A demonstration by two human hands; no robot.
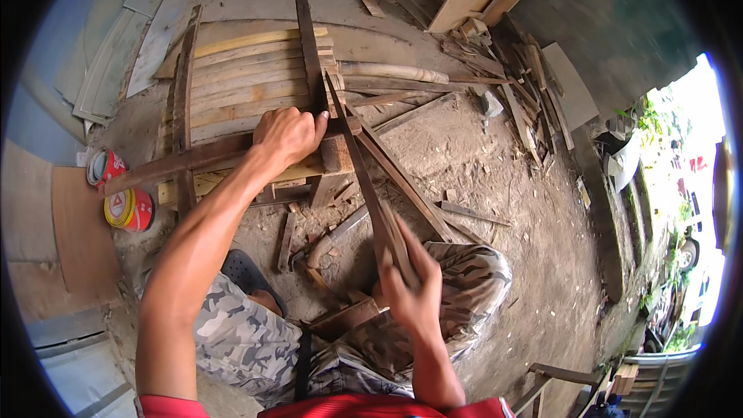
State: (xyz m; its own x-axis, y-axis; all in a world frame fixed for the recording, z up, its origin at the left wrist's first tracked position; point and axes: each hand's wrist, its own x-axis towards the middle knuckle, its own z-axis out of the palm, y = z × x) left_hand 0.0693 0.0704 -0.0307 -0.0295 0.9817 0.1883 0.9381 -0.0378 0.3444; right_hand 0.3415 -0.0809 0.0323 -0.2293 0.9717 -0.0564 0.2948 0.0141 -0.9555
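Note:
My right hand (410,282), slightly blurred, is closed around the wooden handle of a handsaw. The long dark blade (364,174) of the saw slants away from me, just right of the wood's end. My left hand (288,136) is a fist pressed on a dark wooden bar (178,161), which lies crosswise on a low stack of pale slats (248,85). Another dark bar (307,39) runs away from me and meets the first near my left thumb. Whether the blade's teeth touch the wood is hard to see.
Two red-and-yellow cans (130,210) stand at the left. A hammer (333,238) and wood offcuts lie on the dirt floor between my legs. Scrap boards (534,93) are heaped at the far right, and a long strip (406,186) leans toward my right knee.

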